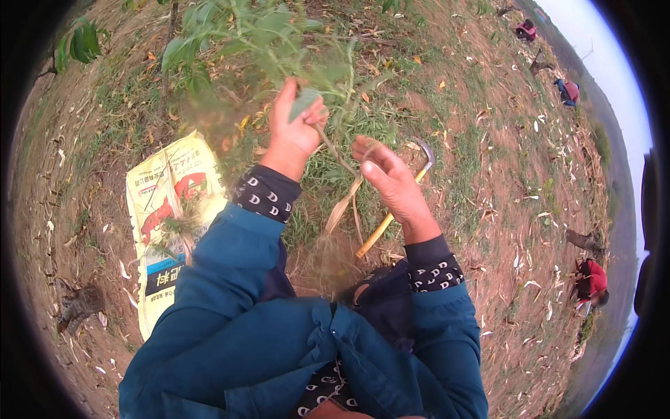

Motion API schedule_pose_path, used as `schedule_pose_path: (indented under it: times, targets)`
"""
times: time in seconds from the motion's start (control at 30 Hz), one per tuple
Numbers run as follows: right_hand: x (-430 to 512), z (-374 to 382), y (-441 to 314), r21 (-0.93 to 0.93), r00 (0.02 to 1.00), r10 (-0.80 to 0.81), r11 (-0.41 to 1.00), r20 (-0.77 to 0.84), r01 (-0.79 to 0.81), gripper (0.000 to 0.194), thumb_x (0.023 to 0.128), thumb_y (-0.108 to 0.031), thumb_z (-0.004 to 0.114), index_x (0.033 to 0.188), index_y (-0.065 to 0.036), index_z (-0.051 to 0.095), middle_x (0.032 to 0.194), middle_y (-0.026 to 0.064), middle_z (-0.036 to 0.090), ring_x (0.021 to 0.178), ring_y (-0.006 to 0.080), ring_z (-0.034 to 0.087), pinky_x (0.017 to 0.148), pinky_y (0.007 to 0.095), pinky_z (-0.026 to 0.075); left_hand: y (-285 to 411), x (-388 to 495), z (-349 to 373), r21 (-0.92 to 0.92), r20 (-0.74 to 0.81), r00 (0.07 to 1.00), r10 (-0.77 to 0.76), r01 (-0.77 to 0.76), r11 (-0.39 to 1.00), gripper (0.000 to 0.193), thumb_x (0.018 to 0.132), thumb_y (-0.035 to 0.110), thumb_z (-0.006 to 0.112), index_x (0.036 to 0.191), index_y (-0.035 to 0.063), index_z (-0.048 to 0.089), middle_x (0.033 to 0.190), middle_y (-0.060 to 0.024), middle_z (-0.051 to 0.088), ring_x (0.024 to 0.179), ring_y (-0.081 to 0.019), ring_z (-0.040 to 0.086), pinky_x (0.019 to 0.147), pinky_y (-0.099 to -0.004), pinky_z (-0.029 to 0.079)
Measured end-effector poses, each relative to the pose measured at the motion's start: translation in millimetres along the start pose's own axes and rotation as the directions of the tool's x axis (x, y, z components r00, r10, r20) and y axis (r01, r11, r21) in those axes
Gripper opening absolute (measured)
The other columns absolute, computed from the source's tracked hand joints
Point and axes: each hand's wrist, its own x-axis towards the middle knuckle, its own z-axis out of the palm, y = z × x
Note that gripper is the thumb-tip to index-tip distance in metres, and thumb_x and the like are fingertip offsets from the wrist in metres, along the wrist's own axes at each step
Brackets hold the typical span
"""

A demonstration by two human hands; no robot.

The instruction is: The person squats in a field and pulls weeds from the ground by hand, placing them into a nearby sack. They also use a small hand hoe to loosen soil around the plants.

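Note:
My left hand (pixel 299 123) is closed around the thin stem of a leafy green plant (pixel 261 39), whose blurred leaves spread beyond my fingers. From the fist the stem slants down toward my right hand (pixel 386 178). That hand is beside the stem's lower end, thumb and fingers apart. Pale dry strips (pixel 343 207) hang from the stem's end near my right thumb. Under my right wrist lies a sickle (pixel 378 235) with a yellow handle and a curved metal blade, flat on the weedy ground.
A printed yellow and white sack (pixel 157 277) lies at left with grass clumps on it. Tree stumps (pixel 81 306) stand left and right (pixel 583 241). Green twigs (pixel 84 44) hang at upper left. Three people (pixel 591 283) are low to the ground in the distance at right.

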Motion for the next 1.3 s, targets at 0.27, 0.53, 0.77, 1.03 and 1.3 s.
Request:
schedule_pose_path:
  times: [0.27, 0.53, 0.77, 1.03, 1.3]
  targets:
    - [2, 35, -11, 0.009, 0.956, -0.274, 0.961, -0.101, 0.276, 0.023, 0.104, -0.023, 0.043, 0.101, -0.004, 0.055, 0.085, 0.0036, 0.059, 0.080, 0.0119, 0.053, 0.074, 0.0265, 0.042, -29, -13, 16, 0.231, 0.088, 0.995, 0.042, -0.061, 0.971, 0.023, 0.104, 0.030, 0.041, 0.094, 0.0106, 0.049, 0.063, -0.0019, 0.046, 0.043, -0.0078, 0.029, 0.040, -0.0231, 0.025]
    - [-6, 26, -19, 0.840, 0.993, -0.101, 0.533, -0.053, 0.099, 0.036, 0.107, -0.038, 0.030, 0.090, -0.012, 0.048, 0.057, -0.0062, 0.029, 0.048, 0.0067, 0.024, 0.049, 0.0244, 0.025, 0, 14, -3, -0.002, 0.027, 1.000, 0.000, 0.000, 1.000, 0.030, 0.105, 0.034, 0.039, 0.088, 0.0105, 0.048, 0.060, 0.0021, 0.044, 0.042, -0.0072, 0.030, 0.038, -0.0227, 0.023]
    - [-16, -2, -15, 0.744, 0.971, 0.049, 0.653, -0.232, 0.145, 0.028, 0.106, -0.033, 0.040, 0.092, -0.011, 0.051, 0.062, -0.0049, 0.033, 0.052, 0.0060, 0.029, 0.047, 0.0233, 0.023, 49, 25, -5, -0.083, 0.117, 0.992, 0.040, -0.031, 0.996, 0.032, 0.104, 0.034, 0.041, 0.087, 0.0087, 0.050, 0.060, 0.0014, 0.044, 0.043, -0.0073, 0.029, 0.039, -0.0222, 0.024]
    - [21, 18, 9, 0.698, 0.962, 0.264, 0.703, -0.076, -0.137, 0.035, 0.103, -0.027, 0.047, 0.129, -0.004, 0.051, 0.110, 0.0079, 0.066, 0.095, 0.0140, 0.062, 0.087, 0.0297, 0.052, -8, -13, 2, 0.084, 0.199, 0.964, -0.179, 0.165, 0.983, 0.029, 0.104, 0.034, 0.042, 0.093, 0.0091, 0.051, 0.062, 0.0009, 0.044, 0.044, -0.0065, 0.030, 0.039, -0.0218, 0.023]
    - [26, 34, 4, 0.849, 0.984, 0.086, 0.520, -0.157, 0.090, 0.033, 0.105, -0.038, 0.038, 0.101, -0.009, 0.052, 0.078, -0.0009, 0.044, 0.074, 0.0124, 0.047, 0.077, 0.0319, 0.047, -20, -14, -1, 0.111, 0.174, 0.959, -0.223, 0.206, 0.972, 0.029, 0.104, 0.032, 0.043, 0.092, 0.0083, 0.052, 0.061, 0.0008, 0.044, 0.043, -0.0062, 0.029, 0.039, -0.0216, 0.023]
